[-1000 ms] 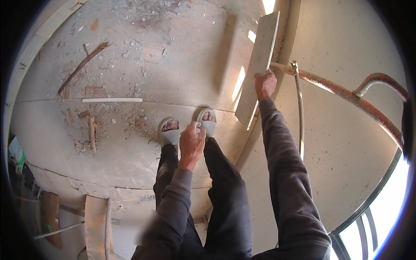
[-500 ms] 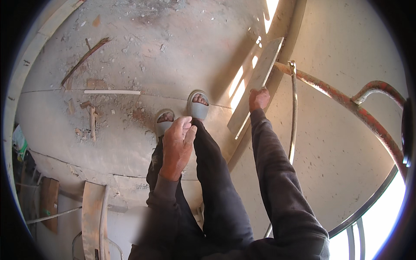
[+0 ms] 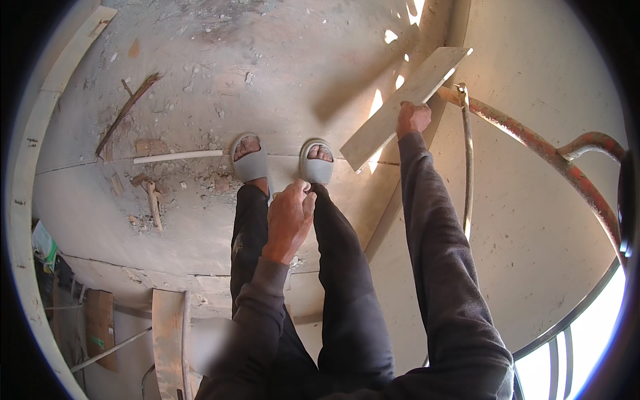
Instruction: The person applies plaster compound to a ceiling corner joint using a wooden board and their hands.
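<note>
Tipping is risked, the plank (image 3: 385,121) being gripped by the right hand (image 3: 414,118) alone; left hand (image 3: 291,220) curled, seemingly empty.

White strip (image 3: 178,157) near splintered stick (image 3: 128,113) (dark brown), rusty pipe (image 3: 569,167).

The left grip (image 3: 290,220) hides its palm, while the view's rim cuts off a bright opening (image 3: 593,333).

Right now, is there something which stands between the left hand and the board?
Nothing visible blocks the way from the left hand to the board. The right slipper appears near that line, but it is on the floor, seemingly below it. The right hand grips the board's right long edge.
</note>
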Tool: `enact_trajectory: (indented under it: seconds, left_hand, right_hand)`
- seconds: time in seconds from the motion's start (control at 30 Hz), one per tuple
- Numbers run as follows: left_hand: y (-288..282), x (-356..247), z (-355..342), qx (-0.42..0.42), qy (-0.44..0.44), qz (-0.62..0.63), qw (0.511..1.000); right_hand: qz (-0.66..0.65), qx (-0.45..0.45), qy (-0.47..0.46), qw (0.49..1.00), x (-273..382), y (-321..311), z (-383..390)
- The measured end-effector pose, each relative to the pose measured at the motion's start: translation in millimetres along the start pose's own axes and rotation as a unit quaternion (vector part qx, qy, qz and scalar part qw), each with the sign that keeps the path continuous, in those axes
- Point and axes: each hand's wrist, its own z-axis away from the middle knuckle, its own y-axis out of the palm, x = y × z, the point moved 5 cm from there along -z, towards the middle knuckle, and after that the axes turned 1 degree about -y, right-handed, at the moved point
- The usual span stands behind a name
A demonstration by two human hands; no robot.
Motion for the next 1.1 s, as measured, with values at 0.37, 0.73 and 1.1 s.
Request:
enact_trajectory:
  seconds: [0.37, 0.73, 1.1]
  left_hand:
    - [-10, -5, -25, 0.087, -0.013, -0.038, 0.995]
    - [-8, -18, -40, 0.075, -0.016, 0.016, 0.997]
    - [-11, -27, -47, 0.072, -0.008, 0.008, 0.997]
  right_hand:
    - [-0.086, -0.051, 0.183, 0.978, -12, 61, 3]
    - [0.03, -0.076, 0.039, 0.996, -31, 83, -9]
    - [0.051, -0.063, 0.095, 0.992, -25, 51, -33]
